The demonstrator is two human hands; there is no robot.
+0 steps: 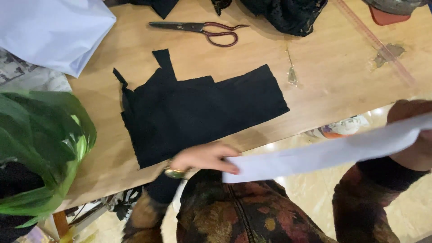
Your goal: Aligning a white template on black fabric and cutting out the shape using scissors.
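Observation:
A long white strip of fabric or paper [324,153] stretches between my two hands in front of my body. My left hand [204,157], with a gold bracelet at the wrist, pinches its left end just below the table's near edge. My right hand [411,135] grips the other end at the right border, partly hidden behind the strip. On the wooden table [333,76] above my hands lies a black piece of cloth [198,112] with jagged, stepped cut edges, spread flat.
Red-handled scissors [202,29] lie at the table's far side. Black lace fabric [288,13] is heaped at the top. A long ruler [375,42] lies on the right. A white bag [49,31] and a green plastic bag [40,144] sit at the left.

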